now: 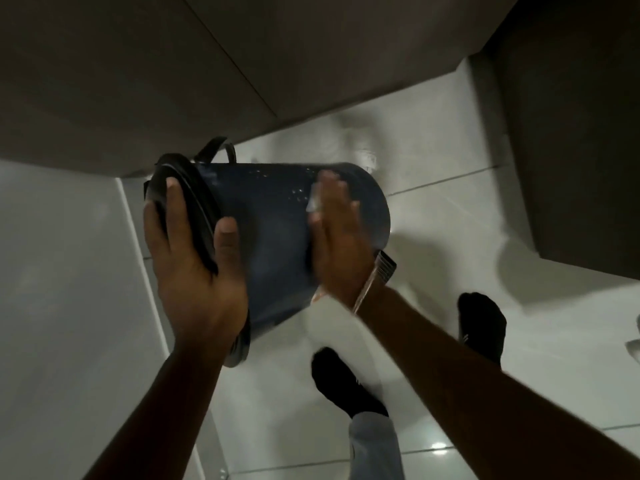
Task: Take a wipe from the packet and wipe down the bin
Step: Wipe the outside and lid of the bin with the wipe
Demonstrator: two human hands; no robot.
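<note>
A dark blue round bin (273,230) with a black lid is held off the floor, tipped on its side with its base pointing right. My left hand (194,258) grips the black lid end, fingers over the rim. Against the bin's side wall my right hand (337,233) lies flat, pressing a white wipe (314,202) whose edge shows past the fingers. Small wet spots show on the bin wall. The bin's black foot pedal (386,266) sticks out below my right wrist. No wipe packet is in view.
White glossy floor tiles (450,209) lie below. A dark cabinet front (138,81) fills the upper left, and another dark unit (581,133) stands at the right. My two feet in black socks (346,382) stand under the bin. A pale wall panel (69,271) is at the left.
</note>
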